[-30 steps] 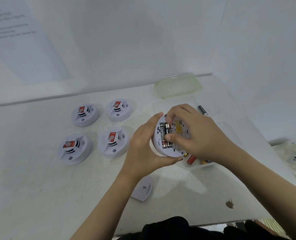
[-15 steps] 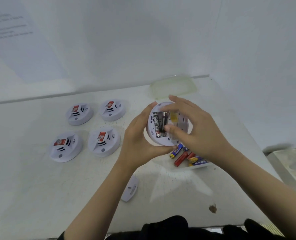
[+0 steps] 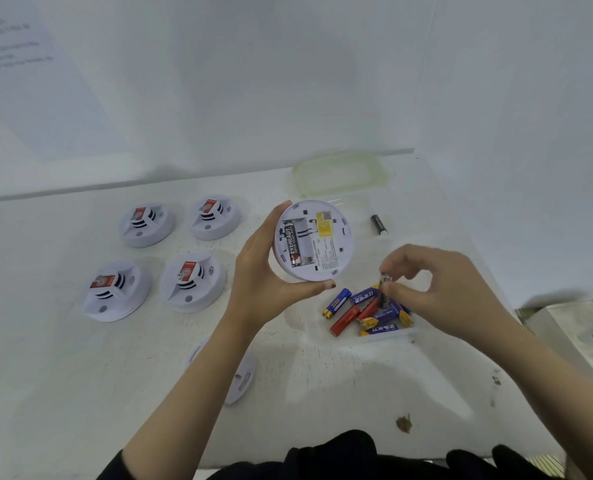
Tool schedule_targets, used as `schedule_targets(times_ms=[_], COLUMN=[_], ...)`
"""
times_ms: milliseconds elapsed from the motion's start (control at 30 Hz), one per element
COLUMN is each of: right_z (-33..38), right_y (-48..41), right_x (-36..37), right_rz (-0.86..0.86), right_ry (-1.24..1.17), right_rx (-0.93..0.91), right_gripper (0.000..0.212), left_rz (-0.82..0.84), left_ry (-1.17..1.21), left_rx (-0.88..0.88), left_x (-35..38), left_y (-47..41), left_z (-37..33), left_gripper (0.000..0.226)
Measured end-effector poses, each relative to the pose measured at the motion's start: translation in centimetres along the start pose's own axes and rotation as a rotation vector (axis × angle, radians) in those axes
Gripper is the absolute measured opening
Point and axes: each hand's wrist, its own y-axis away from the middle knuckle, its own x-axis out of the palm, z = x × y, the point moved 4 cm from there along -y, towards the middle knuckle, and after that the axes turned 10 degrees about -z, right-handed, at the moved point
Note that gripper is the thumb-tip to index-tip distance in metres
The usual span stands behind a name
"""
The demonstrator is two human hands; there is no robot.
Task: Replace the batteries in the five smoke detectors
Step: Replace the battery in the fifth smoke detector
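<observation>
Smoke detectors, five in all, are the subject of the work. Order below runs from largest item to smallest.

Room: plain white walls meet behind the worktop (image 3: 80, 393); a printed sheet (image 3: 18, 64) hangs at upper left, its text too blurred to read. The worktop is white, lightly soiled, with a brown mark (image 3: 404, 423) near the front edge.

Four closed detectors (image 3: 193, 282) sit face up in a two-by-two group at left, well apart from the hands, probably staged to keep them separate from the unit in service.

The open detector (image 3: 314, 240) is held off the worktop, tilted with its back toward the camera, so that the battery bay is exposed. One black cell (image 3: 293, 244) occupies the bay; the slot beside it appears empty. The left hand (image 3: 264, 289) is clamped around the rim, thumb below and fingers above.

A clear lid (image 3: 340, 171) lies at the rear. The detached mounting plate (image 3: 241, 379) lies near the front, partly hidden by the left forearm.

A clear tray (image 3: 385, 336) of blue, red and yellow batteries (image 3: 336, 303) sits just beside the held unit, within short reach.

The right hand (image 3: 440, 289) pinches a dark battery (image 3: 383, 292) upright over the tray. Whether it is a spent or a fresh cell cannot be told.

One loose black battery (image 3: 379, 224) lies apart on the worktop, likely a removed cell.
</observation>
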Motion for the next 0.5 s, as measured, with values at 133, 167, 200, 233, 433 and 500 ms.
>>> schedule_targets(times_ms=[133, 167, 200, 233, 433, 500], right_z=[0.9, 1.5, 2.0, 2.7, 4.8, 5.0], right_y=[-0.6, -1.0, -1.4, -1.8, -3.9, -4.2], right_x=[-0.4, -0.6, -0.7, -0.7, 1.1, 1.3], right_rz=[-0.087, -0.121, -0.144, -0.150, -0.053, -0.067], right_ry=[0.052, 0.047, 0.073, 0.120, 0.384, 0.428], right_rx=[-0.145, -0.186, -0.245, -0.309, -0.529, -0.590], right_gripper=[0.027, 0.034, 0.039, 0.045, 0.074, 0.076], left_rz=[0.020, 0.031, 0.041, 0.051, 0.105, 0.115], left_ry=[0.027, 0.030, 0.033, 0.038, 0.079, 0.076], left_rx=[-0.015, -0.005, 0.010, 0.019, 0.046, 0.055], left_x=[0.5, 0.7, 0.9, 1.1, 2.2, 2.3], left_y=[0.0, -0.1, -0.1, -0.1, -0.2, -0.4], left_z=[-0.3, -0.4, -0.6, -0.7, -1.3, -1.4], left_gripper=[0.101, 0.100, 0.098, 0.097, 0.092, 0.092])
